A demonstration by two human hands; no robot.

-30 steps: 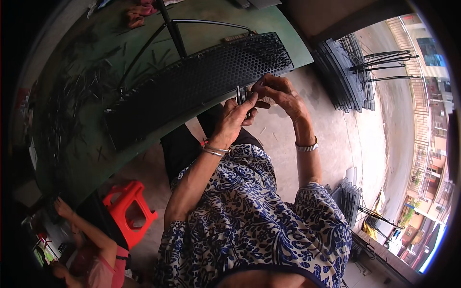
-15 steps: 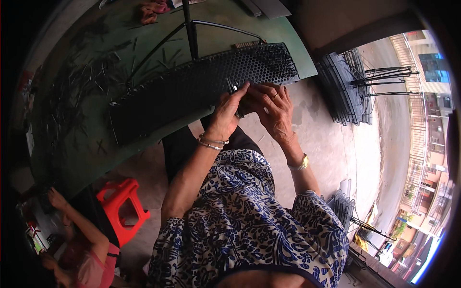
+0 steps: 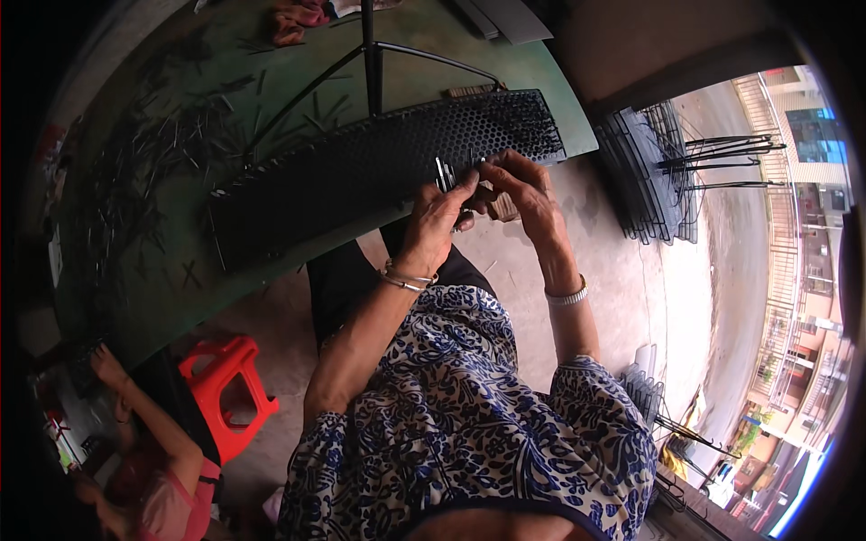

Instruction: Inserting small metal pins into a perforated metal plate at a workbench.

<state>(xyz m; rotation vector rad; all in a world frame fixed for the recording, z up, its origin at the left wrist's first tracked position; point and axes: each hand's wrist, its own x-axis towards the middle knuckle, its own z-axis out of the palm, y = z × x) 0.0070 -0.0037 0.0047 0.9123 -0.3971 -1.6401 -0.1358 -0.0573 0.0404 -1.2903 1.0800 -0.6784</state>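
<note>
A long black perforated metal panel (image 3: 379, 158) lies along the near edge of the green table (image 3: 162, 316), its holes plain at the right end and lost in shadow at the left. Over its near edge, my left hand (image 3: 431, 230) is closed around several thin dark strips (image 3: 441, 174) whose ends stick up past the thumb. My right hand (image 3: 532, 198) is just to the right, thumb and forefinger pinched on a small thin piece that is hard to make out. The fingertips of both hands are close together. A black rod stand (image 3: 373, 77) with spread legs rises behind the panel.
Loose dark strips (image 3: 180, 135) are strewn over the table's left side. A red plastic stool (image 3: 230, 397) stands at lower left, near a co-worker in pink (image 3: 176, 496). Stacked wire racks (image 3: 645, 171) stand on the floor at right. A rag (image 3: 293, 22) lies at the back.
My right hand has turned and drawn slightly away, its thumb and forefinger now pinched above the left thumb. The strips in my left hand show more clearly. The view has shifted slightly.
</note>
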